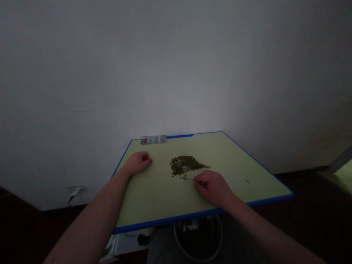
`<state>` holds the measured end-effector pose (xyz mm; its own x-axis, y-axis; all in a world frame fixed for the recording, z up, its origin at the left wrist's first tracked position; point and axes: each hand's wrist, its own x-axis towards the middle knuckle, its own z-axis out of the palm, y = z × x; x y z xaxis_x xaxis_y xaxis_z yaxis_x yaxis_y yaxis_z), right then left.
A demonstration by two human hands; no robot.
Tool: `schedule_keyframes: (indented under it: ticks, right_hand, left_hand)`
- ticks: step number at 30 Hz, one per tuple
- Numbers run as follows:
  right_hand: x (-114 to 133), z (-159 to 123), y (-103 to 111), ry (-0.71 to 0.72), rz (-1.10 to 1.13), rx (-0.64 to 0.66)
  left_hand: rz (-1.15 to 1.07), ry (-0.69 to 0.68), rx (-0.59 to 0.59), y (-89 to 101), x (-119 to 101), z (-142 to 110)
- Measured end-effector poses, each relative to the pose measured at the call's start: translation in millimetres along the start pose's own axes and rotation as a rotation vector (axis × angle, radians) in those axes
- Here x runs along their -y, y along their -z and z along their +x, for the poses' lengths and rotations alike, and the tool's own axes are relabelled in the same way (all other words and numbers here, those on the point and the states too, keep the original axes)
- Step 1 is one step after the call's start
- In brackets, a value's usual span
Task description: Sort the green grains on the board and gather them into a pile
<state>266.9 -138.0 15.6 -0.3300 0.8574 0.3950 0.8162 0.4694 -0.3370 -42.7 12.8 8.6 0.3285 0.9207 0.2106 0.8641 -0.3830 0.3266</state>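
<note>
- a heap of small dark green grains lies mid-board on a pale green board with a blue edge, a few strays at its near side
- no separated group shows; one dark speck lies well right
- right hand: fingers closed, pinching a thin pick, its tip at the heap's near edge
- left hand: curled, resting on the board's far left, well apart from the heap; cannot tell if it grips anything

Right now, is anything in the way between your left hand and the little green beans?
Nothing visible: the left hand rests on the green board, left of the pile of small green beans.
</note>
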Motion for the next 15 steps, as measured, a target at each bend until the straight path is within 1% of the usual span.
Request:
schedule_keyframes:
  ticks: [3, 9, 12, 15]
  right_hand:
    - [0.8, 4.3, -0.1, -0.018, -0.045, -0.001]
    - [-3.5, 7.2, 3.4, -0.104, -0.102, 0.007]
    - [-5.1, 5.8, 4.7, -0.092, -0.073, 0.014]
    - [-5.1, 2.9, 4.3, -0.065, 0.010, 0.012]
  left_hand:
    - [0.001, 0.000, -0.003, -0.5, 0.7, -0.1]
    - [0.007, -0.001, -0.005, -1.2, 0.9, -0.5]
    - [0.004, -0.004, -0.006, -0.2, 0.2, -0.8]
    - [0.008, -0.010, -0.004, 0.9, -1.0, -1.0]
